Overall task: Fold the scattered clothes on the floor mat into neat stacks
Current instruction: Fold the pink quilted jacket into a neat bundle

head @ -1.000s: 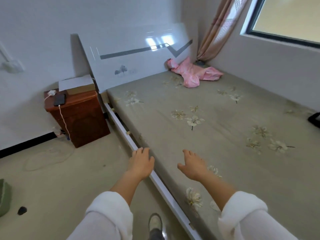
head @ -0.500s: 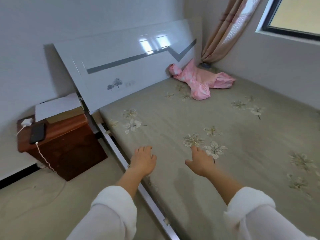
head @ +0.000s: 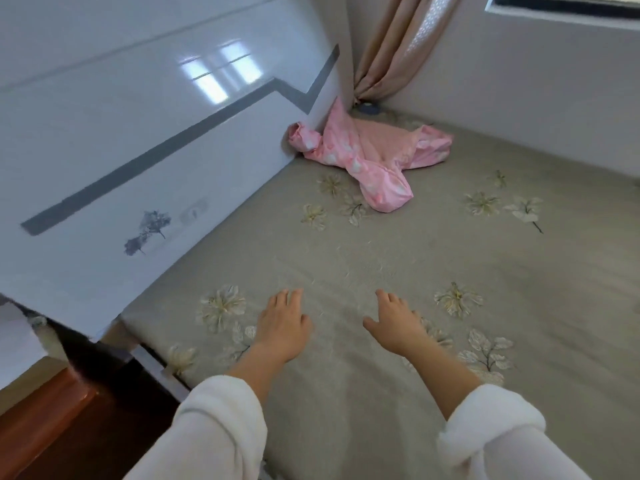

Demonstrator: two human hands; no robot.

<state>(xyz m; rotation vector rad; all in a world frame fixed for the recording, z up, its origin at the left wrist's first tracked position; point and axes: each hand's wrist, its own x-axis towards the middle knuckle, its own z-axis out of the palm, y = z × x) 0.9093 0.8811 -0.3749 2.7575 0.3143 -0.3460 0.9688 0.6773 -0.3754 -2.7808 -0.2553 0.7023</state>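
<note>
The bed (head: 398, 271) filled most of the view, its grey-green cover printed with pale flowers and lying flat and smooth. The glossy white headboard (head: 156, 150) ran along its left side, and a beige curtain (head: 391, 46) hung at the far corner under the window.

The pink garment (head: 367, 154) lay crumpled at that far corner, one end pressed against the headboard, a sleeve or leg trailing toward the middle of the bed. It was well apart from both hands. No other clothing was visible.

The left hand (head: 282, 325) and the right hand (head: 394, 323) were both held open, palms down, fingers spread, low over the near part of the cover. Neither gripped anything. Whether the palms touched the cover could not be told.

Handling assessment: the garment appeared soft, light and limp, possibly padded, so it would likely sag when lifted by a single point. A hold with both hands at the shoulders or the waist hem would probably spread it flat for folding. Its printed outer fabric looked smooth and might slide across the cover.
</note>
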